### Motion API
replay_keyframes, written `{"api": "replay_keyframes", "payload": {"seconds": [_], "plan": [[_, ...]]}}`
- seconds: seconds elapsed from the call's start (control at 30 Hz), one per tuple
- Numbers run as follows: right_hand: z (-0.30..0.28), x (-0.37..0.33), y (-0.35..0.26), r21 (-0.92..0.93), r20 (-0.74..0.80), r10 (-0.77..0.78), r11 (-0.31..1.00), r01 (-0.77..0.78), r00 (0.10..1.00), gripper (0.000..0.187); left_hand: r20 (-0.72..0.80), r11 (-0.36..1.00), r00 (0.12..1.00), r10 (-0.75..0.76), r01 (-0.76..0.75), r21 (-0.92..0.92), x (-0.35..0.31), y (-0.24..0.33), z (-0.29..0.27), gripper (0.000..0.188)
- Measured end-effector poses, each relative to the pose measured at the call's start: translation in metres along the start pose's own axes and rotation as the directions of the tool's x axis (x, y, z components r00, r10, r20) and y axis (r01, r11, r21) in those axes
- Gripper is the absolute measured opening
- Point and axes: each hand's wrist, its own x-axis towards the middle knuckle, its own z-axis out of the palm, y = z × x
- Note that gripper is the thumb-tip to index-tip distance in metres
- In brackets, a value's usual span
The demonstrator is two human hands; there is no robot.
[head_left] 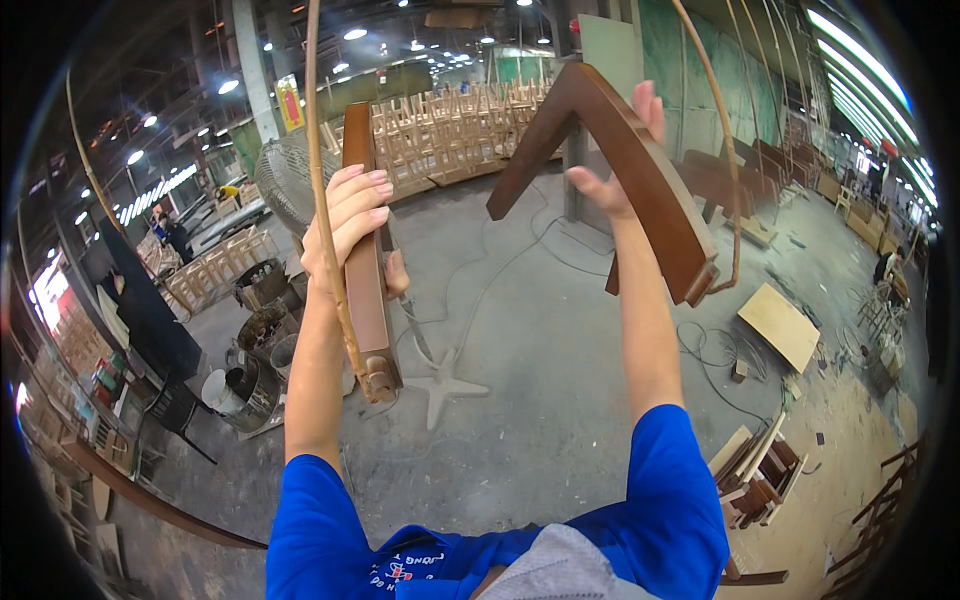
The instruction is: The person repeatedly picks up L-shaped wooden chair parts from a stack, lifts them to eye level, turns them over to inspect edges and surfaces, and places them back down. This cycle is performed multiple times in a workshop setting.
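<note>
On the left, a long dark-brown varnished wooden furniture part hangs from a thin hooked rod. My left hand is closed around this part near its middle, with the rod running alongside. To the right, a brown angled wooden furniture part, shaped like an upside-down V, hangs from another hooked rod at its lower end. My right hand is behind its long arm, thumb and fingers stretched apart. The part hides my palm, so whether it touches the wood I cannot tell.
A fan on a star-shaped foot stands ahead on the left. Buckets and drums are at left, beside a black chair. Cables, a flat board and stacked wood lie at right. Pale wooden frames line the back.
</note>
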Motion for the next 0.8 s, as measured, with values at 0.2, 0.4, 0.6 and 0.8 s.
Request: {"api": "replay_keyframes", "payload": {"seconds": [0.2, 0.4, 0.6, 0.8], "plan": [[-0.006, 0.045, -0.023, 0.044, 0.176, -0.164, 0.986, 0.159, 0.971, 0.049, 0.007, 0.997, 0.997, -0.078, 0.078, 0.027, 0.0, 0.012, -0.013, 0.036], [-0.019, 0.052, -0.083, 0.146, 0.143, -0.13, 0.983, 0.109, 0.981, 0.047, -0.087, 0.992, 0.99, -0.109, 0.103, -0.068, 0.006, 0.028, -0.041, 0.04], [-0.039, 0.041, -0.151, 0.026, 0.278, 0.056, 0.997, -0.066, 0.959, 0.053, -0.088, 0.962, 0.966, -0.241, 0.226, -0.152, -0.007, 0.055, -0.081, 0.045], [-0.066, -0.012, -0.222, -0.211, 0.319, 0.363, 0.928, -0.308, 0.876, 0.047, 0.002, 0.811, 0.82, -0.573, 0.567, -0.141, -0.059, 0.098, -0.11, 0.04]]}}
